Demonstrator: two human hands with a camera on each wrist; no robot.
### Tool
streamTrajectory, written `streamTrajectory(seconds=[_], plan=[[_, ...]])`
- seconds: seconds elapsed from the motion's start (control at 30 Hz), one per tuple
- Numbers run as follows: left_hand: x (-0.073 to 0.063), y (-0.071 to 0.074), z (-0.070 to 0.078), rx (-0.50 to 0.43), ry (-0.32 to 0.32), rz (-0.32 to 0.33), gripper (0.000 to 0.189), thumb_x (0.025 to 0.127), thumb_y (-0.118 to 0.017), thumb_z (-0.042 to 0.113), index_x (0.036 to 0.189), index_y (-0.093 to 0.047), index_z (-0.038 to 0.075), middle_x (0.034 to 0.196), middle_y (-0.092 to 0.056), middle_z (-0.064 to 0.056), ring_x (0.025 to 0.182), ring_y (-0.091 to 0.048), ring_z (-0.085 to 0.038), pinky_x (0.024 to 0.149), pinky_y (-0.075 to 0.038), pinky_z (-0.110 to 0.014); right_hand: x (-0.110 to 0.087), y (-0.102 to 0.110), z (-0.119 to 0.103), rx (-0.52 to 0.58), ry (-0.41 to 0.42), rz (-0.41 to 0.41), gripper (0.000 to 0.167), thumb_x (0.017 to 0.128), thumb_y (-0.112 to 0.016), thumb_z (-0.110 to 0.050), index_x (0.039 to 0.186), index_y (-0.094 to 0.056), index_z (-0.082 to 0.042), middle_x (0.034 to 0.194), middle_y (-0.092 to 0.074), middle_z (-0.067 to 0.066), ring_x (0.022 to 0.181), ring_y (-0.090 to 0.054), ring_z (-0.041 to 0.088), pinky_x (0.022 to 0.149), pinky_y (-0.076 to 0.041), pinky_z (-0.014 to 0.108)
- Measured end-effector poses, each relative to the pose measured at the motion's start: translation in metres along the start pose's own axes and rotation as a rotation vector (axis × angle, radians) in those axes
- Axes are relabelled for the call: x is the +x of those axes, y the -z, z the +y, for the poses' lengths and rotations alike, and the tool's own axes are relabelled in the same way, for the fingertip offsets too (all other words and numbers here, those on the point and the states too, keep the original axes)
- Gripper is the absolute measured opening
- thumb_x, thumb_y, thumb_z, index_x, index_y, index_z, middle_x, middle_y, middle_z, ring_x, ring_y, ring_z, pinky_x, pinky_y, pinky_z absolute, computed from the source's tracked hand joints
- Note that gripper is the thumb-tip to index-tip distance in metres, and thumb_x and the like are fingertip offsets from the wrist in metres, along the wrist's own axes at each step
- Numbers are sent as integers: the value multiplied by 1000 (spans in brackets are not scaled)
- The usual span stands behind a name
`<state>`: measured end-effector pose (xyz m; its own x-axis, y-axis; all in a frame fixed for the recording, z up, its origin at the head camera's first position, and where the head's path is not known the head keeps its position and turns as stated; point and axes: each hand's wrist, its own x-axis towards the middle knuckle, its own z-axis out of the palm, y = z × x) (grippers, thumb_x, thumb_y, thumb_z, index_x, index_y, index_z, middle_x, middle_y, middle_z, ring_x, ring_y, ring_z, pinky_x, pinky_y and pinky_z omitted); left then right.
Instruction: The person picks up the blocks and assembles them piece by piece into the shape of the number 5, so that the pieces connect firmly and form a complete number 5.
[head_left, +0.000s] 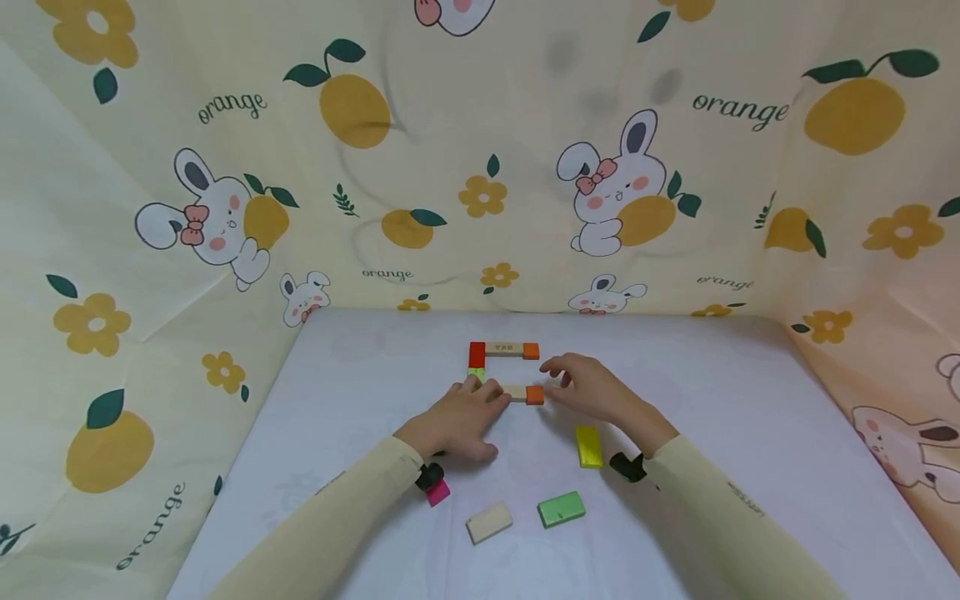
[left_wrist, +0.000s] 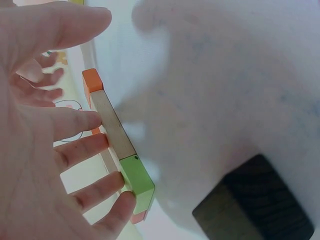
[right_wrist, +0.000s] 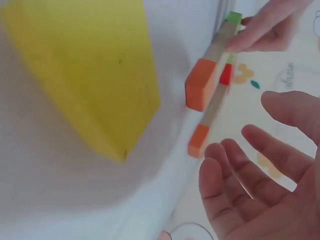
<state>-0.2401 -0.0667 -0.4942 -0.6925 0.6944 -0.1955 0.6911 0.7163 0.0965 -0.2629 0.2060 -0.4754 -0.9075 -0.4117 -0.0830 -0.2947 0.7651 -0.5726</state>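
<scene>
Small blocks form a three-sided outline on the white surface. Its back row holds a red block [head_left: 477, 355], a wooden block [head_left: 504, 349] and an orange block [head_left: 531, 351]. In front lie a green block [left_wrist: 138, 182], a wooden block [left_wrist: 115, 125] and an orange block [head_left: 535, 395]. My left hand [head_left: 467, 417] reaches over this front row, its spread fingertips resting along the green and wooden blocks. Just right of the front orange block, my right hand [head_left: 592, 390] hovers with fingers loosely bent and nothing in them.
Nearer me lie a yellow block [head_left: 589, 447], a light green block [head_left: 561, 509], a plain wooden block [head_left: 489, 523] and a pink block [head_left: 438, 492] partly behind the left wrist. A dark block [left_wrist: 255, 200] shows in the left wrist view. Patterned cloth [head_left: 525, 250] encloses the back and sides.
</scene>
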Motion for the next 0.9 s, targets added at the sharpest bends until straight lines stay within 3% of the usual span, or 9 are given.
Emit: streamTrajectory(seconds=[0.13, 0.43, 0.63, 0.9], plan=[[0, -1, -2, 1, 0, 10, 82, 93, -73, 47, 164, -48, 15, 158, -45, -2, 137, -40, -28, 114, -42, -44, -23, 11, 2, -27, 36, 52, 42, 100, -77, -19, 138, -70, -3, 127, -71, 16, 103, -63, 28, 87, -57, 43], [0, 2, -2, 5, -4, 2, 82, 94, -72, 47, 165, -46, 15, 160, -43, -2, 139, -39, -29, 116, -40, -46, -72, 19, 21, -25, 31, 136, 45, 97, -82, -15, 138, -69, -2, 127, -70, 15, 105, -66, 34, 88, -58, 47], [3, -3, -3, 29, -2, 4, 83, 94, -72, 49, 165, -46, 16, 160, -43, -2, 138, -39, -28, 116, -41, -45, -86, 6, 27, -16, -33, 88, 54, 92, -87, -16, 141, -68, -5, 129, -69, 11, 108, -64, 30, 90, -57, 45], [3, -6, -5, 25, 0, -1, 82, 93, -72, 49, 164, -47, 16, 159, -43, -2, 138, -39, -28, 115, -41, -46, -92, -17, 22, 4, -94, 40, 65, 83, -97, -21, 139, -68, -4, 113, -64, 1, 98, -61, 23, 88, -57, 42]])
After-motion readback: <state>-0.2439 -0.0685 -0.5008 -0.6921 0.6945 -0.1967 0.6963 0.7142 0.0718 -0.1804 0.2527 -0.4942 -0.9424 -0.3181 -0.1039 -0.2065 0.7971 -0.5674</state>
